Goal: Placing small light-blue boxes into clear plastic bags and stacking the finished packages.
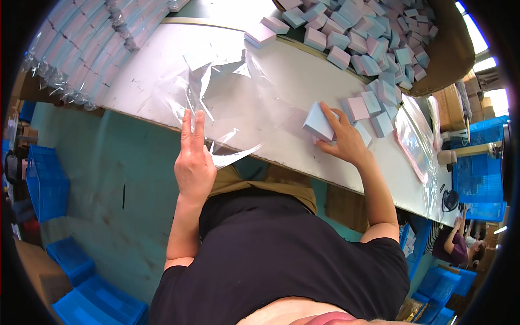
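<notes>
My left hand [193,160] is at the near edge of the white table [303,81], pinching the edge of a clear plastic bag [227,103] that lies spread on the tabletop; two fingers point straight up. My right hand [342,140] grips a small pale blue box [318,123] resting on the table, with another small box [363,133] tucked just beside it. A few more pink and blue small boxes [374,105] lie right behind that hand.
A big heap of pink and blue boxes [374,38] fills a brown bin at the back right. Wrapped box packs [86,49] stack at the table's left end. Clear bags [417,141] lie right. Blue crates [46,184] stand on the floor. Another person [457,244] sits far right.
</notes>
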The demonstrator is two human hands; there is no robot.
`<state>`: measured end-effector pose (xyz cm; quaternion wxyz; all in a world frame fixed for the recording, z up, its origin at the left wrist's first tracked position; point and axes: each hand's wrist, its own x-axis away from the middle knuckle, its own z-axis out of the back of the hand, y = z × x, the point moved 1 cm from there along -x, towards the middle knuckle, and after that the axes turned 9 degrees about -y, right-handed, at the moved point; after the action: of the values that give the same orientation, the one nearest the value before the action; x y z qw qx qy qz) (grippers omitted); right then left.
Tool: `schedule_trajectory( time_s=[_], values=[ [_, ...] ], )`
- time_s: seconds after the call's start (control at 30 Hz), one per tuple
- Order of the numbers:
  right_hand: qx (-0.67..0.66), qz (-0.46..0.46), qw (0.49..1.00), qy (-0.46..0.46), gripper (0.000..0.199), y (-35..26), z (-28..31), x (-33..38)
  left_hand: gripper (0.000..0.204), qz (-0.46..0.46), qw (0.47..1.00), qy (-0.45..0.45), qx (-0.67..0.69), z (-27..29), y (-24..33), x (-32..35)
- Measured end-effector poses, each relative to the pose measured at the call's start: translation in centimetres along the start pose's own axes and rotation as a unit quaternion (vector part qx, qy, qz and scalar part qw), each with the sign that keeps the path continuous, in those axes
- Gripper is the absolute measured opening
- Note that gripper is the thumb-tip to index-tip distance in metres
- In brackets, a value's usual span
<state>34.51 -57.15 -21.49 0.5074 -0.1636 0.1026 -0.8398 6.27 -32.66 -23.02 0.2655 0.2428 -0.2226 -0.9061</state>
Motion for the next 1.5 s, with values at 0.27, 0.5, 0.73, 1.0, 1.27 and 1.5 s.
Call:
schedule_trajectory(
  time_s=[0.27,0.5,0.73,1.0,1.27,1.5],
  values=[
    [-0.374,0.239,0.895,-0.040,0.075,-8.3,-1.8,-5.0,0.092,0.003,0.998,-0.054,0.044,0.1,0.7,0.0],
    [-0.067,0.179,0.974,0.121,0.086,-14.0,-6.7,-12.0,0.091,-0.025,0.998,-0.053,0.028,-1.8,0.4,0.2],
    [-0.240,0.315,0.909,0.130,0.079,-14.8,-9.1,-15.2,0.094,-0.023,0.998,-0.046,0.035,-1.6,-0.1,-0.1],
    [0.046,0.234,0.914,0.329,0.085,-23.2,-11.8,-24.1,0.098,-0.080,0.994,-0.043,0.062,-1.4,1.7,0.1],
    [0.048,0.112,0.984,0.129,0.100,-20.1,-9.2,-25.4,0.100,-0.087,0.992,-0.073,0.058,-0.8,0.5,-0.5],
    [-0.108,0.267,0.934,0.212,0.060,-10.7,-6.3,-9.9,0.085,-0.042,0.999,-0.025,0.004,-0.4,-1.0,-0.4]
  ],
)
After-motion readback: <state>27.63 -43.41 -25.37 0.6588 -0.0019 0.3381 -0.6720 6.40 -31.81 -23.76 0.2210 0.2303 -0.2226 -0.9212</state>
